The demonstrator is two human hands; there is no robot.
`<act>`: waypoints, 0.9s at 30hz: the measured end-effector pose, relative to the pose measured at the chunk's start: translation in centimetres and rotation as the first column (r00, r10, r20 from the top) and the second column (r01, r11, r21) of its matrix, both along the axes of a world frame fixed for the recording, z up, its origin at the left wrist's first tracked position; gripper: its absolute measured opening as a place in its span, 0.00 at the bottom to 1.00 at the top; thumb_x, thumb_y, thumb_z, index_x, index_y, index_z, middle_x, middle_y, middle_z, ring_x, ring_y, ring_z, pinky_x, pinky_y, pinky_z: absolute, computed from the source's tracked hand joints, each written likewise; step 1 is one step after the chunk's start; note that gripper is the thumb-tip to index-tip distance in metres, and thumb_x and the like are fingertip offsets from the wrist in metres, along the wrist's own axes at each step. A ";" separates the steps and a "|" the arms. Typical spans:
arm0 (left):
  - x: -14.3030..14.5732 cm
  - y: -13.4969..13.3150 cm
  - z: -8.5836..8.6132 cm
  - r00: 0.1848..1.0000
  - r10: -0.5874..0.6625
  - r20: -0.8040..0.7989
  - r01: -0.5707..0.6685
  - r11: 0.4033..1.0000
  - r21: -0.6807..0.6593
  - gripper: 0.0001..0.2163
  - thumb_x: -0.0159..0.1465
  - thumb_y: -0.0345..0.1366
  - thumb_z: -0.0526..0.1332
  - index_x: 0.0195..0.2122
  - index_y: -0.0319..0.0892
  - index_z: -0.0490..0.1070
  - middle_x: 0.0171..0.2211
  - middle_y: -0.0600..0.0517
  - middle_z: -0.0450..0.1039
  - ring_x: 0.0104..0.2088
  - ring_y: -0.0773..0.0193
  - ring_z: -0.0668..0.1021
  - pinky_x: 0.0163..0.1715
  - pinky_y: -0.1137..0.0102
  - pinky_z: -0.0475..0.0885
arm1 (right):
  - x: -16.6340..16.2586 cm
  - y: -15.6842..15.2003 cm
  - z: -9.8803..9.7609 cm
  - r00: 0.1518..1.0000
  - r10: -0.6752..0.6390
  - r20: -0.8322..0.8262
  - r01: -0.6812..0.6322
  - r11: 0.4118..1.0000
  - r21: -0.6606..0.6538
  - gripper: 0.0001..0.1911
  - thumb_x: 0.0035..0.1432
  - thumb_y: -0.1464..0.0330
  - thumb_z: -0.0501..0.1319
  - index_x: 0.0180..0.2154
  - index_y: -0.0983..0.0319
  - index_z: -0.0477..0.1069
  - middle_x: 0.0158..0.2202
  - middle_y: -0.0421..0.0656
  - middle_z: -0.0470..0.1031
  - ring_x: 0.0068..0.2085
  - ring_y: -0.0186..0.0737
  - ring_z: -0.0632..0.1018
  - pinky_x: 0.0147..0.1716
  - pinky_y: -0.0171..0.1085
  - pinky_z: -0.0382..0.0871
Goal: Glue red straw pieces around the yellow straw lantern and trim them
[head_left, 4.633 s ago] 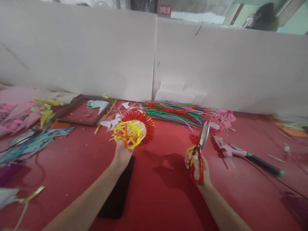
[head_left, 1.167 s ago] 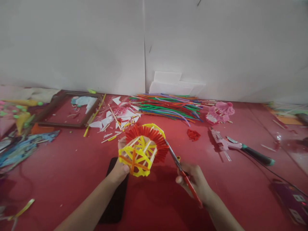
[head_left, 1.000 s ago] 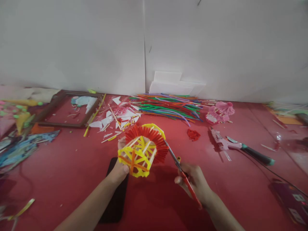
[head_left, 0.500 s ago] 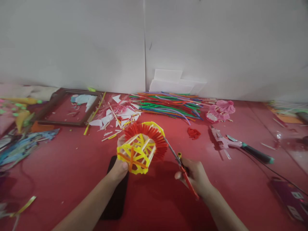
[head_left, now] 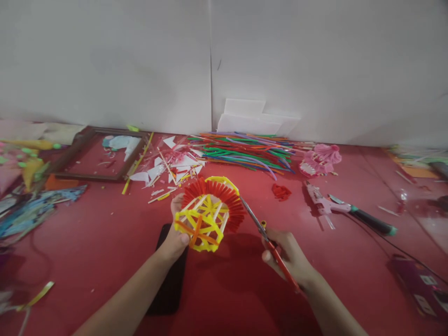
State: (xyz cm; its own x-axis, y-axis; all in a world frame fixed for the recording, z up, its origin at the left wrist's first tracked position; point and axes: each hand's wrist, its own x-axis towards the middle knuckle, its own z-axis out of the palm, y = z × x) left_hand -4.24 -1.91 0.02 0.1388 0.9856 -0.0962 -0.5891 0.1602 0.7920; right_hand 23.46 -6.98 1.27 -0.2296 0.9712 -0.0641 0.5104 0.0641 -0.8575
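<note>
My left hand grips a small cage-like model built of yellow and orange straws, with a ring of red straw pieces around its far end. It is held above the red table. My right hand is closed on red-handled scissors. Their blades point up and left, and the tips touch the model's red ring on its right side.
A heap of coloured straws lies by the white back wall. Paper scraps, a brown frame, pink paper pieces, a pink glue gun, a green-handled tool and a black phone lie around.
The scissors, earlier held upright to the right, now reach the model's red ring. In the last second the model has tilted slightly and my right hand has shifted a little right.
</note>
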 end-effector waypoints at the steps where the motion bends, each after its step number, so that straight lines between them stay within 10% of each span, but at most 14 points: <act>1: 0.0 0.0 0.0 1.000 0.007 -0.003 -0.007 1.000 0.000 0.53 0.43 0.48 0.83 0.68 0.60 0.55 0.54 0.49 0.79 0.57 0.43 0.81 0.62 0.47 0.74 | 0.0 0.0 0.0 1.000 0.002 0.001 -0.002 1.000 -0.003 0.32 0.60 0.39 0.55 0.24 0.57 0.51 0.22 0.33 0.52 0.25 0.30 0.53 0.23 0.34 0.46; 27: 0.2 0.1 0.6 0.998 -0.061 -0.011 0.061 0.998 0.001 0.56 0.45 0.48 0.83 0.70 0.59 0.50 0.60 0.45 0.76 0.59 0.41 0.80 0.64 0.46 0.71 | -0.3 0.3 -0.5 1.000 -0.030 0.005 0.030 0.999 0.032 0.38 0.57 0.30 0.50 0.22 0.57 0.52 0.21 0.34 0.53 0.24 0.30 0.53 0.22 0.34 0.47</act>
